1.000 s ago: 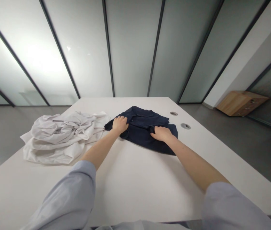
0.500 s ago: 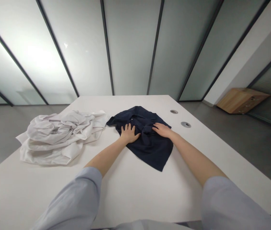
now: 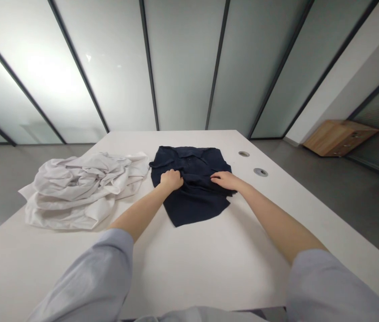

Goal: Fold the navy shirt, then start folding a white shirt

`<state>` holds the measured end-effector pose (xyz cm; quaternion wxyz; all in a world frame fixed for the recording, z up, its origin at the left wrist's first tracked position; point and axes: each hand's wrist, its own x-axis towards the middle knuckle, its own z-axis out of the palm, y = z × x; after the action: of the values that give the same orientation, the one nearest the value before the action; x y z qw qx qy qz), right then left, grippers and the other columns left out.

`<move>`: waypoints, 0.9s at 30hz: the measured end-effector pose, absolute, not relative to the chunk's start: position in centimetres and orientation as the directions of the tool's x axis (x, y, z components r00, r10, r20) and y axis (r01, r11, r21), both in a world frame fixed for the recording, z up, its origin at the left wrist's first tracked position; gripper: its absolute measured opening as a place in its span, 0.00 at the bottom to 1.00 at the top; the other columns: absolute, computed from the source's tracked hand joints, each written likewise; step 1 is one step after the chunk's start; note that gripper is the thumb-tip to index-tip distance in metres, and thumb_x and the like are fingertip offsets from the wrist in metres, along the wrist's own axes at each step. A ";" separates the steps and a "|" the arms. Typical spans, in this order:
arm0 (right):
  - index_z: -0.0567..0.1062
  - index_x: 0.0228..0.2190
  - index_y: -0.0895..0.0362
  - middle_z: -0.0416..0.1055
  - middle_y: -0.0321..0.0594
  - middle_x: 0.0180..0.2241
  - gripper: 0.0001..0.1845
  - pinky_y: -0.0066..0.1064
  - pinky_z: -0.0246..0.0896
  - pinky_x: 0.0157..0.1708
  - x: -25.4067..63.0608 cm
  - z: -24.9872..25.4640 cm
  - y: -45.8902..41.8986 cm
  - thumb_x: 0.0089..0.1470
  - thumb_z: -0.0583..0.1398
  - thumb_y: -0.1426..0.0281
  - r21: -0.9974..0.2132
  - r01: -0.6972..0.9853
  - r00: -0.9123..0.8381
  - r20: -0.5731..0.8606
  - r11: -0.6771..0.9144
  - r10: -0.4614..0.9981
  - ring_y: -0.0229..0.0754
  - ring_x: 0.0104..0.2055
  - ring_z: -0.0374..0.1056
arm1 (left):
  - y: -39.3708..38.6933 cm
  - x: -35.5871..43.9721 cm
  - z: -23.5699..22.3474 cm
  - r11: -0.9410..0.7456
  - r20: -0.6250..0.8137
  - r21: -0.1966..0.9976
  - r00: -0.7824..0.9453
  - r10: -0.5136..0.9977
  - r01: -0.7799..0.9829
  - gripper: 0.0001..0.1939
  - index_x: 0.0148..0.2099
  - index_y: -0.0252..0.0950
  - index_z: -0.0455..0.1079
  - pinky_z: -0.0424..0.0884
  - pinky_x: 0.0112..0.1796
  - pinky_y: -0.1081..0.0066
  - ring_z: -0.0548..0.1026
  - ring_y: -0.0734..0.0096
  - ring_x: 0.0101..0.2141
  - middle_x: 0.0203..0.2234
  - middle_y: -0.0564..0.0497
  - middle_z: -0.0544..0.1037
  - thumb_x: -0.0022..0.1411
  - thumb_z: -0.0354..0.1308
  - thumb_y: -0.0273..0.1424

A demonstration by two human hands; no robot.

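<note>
A navy shirt (image 3: 196, 203) lies rumpled on the white table in front of me, with gathers across its middle and its lower edge towards me. My left hand (image 3: 172, 180) is closed over the left part of the shirt, its fingers curled into the cloth. On the right side, my right hand (image 3: 226, 180) rests on the shirt with thumb and fingers drawn together on a fold. Both hands hide the cloth directly under them.
To the left, a large heap of crumpled white cloth (image 3: 71, 190) sits close beside the shirt. Two round cable grommets (image 3: 261, 172) are set in the white table (image 3: 209, 264) at right. A wooden cabinet (image 3: 332, 137) stands on the floor beyond, and frosted glass panels rise behind.
My left hand has gone from spread flat to closed on the cloth. The shirt has turned and squared out at the far side, its lower point shifting left. My right hand's fingers have drawn together.
</note>
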<state>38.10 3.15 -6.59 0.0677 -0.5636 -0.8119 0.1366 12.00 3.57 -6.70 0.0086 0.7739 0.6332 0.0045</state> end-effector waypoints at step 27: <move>0.72 0.48 0.59 0.68 0.53 0.52 0.22 0.43 0.57 0.49 40.4 -8.0 7.6 0.57 0.55 0.59 -0.100 0.992 -0.063 0.163 0.080 0.985 0.55 0.53 0.63 | 5.0 5.8 -7.8 -0.613 -0.008 0.065 0.615 0.789 0.787 0.55 0.67 0.38 0.52 0.47 0.61 0.61 0.48 0.50 0.66 0.68 0.41 0.47 0.43 0.59 0.61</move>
<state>40.44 7.61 -8.01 0.0944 -0.6779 -0.7288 -0.0191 5.82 4.96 -7.75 0.0313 0.8980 0.4388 0.0107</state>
